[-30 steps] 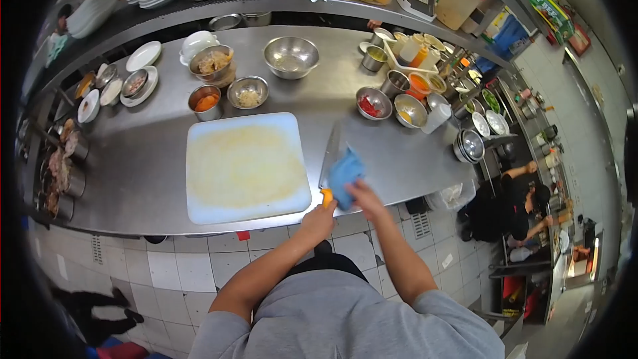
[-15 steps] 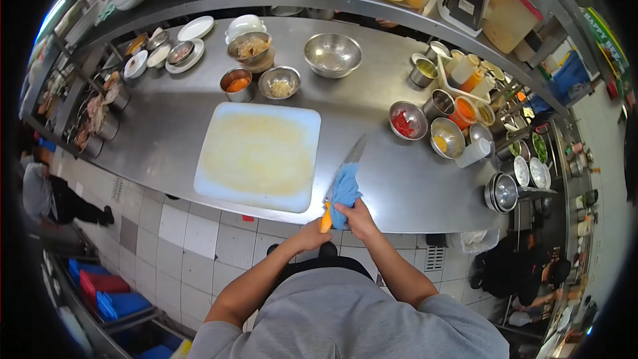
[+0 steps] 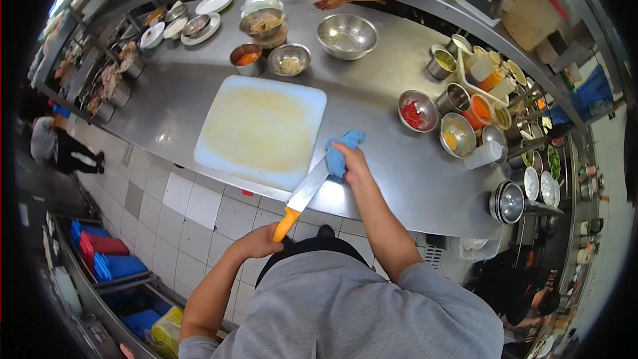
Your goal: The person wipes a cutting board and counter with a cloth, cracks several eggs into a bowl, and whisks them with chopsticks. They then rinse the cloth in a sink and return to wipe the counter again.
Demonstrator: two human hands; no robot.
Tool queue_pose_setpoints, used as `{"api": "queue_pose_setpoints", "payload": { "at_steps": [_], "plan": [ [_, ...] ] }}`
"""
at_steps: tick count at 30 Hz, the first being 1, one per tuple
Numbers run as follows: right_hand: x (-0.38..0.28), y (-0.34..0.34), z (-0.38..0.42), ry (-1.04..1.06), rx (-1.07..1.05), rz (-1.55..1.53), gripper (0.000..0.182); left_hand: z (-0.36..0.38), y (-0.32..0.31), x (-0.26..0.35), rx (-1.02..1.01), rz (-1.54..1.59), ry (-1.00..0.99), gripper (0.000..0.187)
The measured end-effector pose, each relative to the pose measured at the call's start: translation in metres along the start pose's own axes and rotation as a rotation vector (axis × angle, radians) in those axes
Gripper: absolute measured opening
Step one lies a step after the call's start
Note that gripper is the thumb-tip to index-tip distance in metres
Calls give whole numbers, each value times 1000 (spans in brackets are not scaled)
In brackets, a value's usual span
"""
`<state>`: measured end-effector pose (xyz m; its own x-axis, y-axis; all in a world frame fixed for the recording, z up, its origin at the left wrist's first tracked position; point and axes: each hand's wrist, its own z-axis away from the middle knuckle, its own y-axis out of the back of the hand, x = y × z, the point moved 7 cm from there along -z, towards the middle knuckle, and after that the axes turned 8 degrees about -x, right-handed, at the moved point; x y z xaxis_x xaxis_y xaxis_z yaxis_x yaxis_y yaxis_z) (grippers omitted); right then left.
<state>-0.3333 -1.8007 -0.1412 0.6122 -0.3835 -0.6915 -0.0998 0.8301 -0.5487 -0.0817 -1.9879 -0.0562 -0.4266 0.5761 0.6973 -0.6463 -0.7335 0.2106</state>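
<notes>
My left hand [image 3: 261,240] is closed around the yellow handle of a kitchen knife [image 3: 307,190], low in front of my body. The blade points up and to the right, and its tip is hidden under a blue cloth [image 3: 336,159]. My right hand [image 3: 353,162] grips that cloth around the far end of the blade, over the steel table's front part. Left of the cloth lies a white cutting board [image 3: 260,131] with a yellowish stained middle; the blade passes close to its lower right corner.
A large steel bowl [image 3: 347,36] stands behind the board, beside a smaller bowl [image 3: 289,60] and a pot of orange sauce [image 3: 246,58]. At right are a bowl of red pieces [image 3: 418,111] and stacked bowls [image 3: 506,201]. Another person's hand [image 3: 332,0] reaches in under the shelf.
My left hand has drawn the knife down and left, while my right hand has slid the cloth up toward the tip. Another person's hand now shows at the back.
</notes>
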Motion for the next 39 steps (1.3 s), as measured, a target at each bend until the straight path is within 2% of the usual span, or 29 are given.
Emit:
{"api": "queue_pose_setpoints", "payload": {
  "at_steps": [1,5,7,9,10,12,13,15,16,18,20,22,24,26,28,30,32,36,38,39],
  "plan": [
    [-2,-2,-7,-21,-7,5,32,11,-6,-8,-23,106,17,44],
    [-47,3,-50,79,50,118,35,45,-14,-30,41,176,18,45],
    [-97,15,-85,80,10,487,43,73,-20,-57,105,147,112,45],
    [-139,-13,-81,-3,-169,855,55,103,-23,-63,173,173,187,43],
    [-152,-8,-102,-9,-174,853,55,117,-27,-71,234,206,261,40],
    [-187,12,-150,215,245,1631,56,132,-37,-84,287,310,273,38],
    [-169,21,-167,213,243,1626,56,138,-39,-89,340,409,274,36],
    [-136,8,-187,467,222,1895,55,142,-46,-93,377,460,284,35],
    [-122,1,-179,469,221,1890,55,144,-46,-94,414,517,292,34],
    [-100,-17,-135,614,359,1824,46,137,-39,-81,424,519,270,35],
    [-82,-37,-105,582,204,1759,40,127,-29,-65,430,517,246,37],
    [-60,-44,-69,648,164,1732,37,100,-14,-41,402,523,86,38],
    [-29,-48,-29,662,123,1746,34,66,-1,-27,366,380,3,41],
    [7,-49,21,742,-19,1787,36,39,6,10,306,364,0,37],
    [34,-46,82,736,-259,1854,43,0,0,11,227,409,-48,35],
    [35,-36,144,729,-381,1831,40,-36,-5,20,147,459,-95,33],
    [29,-1,183,651,-316,1818,30,-61,-10,34,129,447,-97,27],
    [-6,129,245,567,84,1923,33,-106,-26,43,108,479,-144,27],
    [-33,199,286,598,320,1908,26,-123,-24,47,201,423,-134,27],
    [-42,242,311,694,459,1825,26,-138,-23,38,211,333,-80,36]
  ]
}}
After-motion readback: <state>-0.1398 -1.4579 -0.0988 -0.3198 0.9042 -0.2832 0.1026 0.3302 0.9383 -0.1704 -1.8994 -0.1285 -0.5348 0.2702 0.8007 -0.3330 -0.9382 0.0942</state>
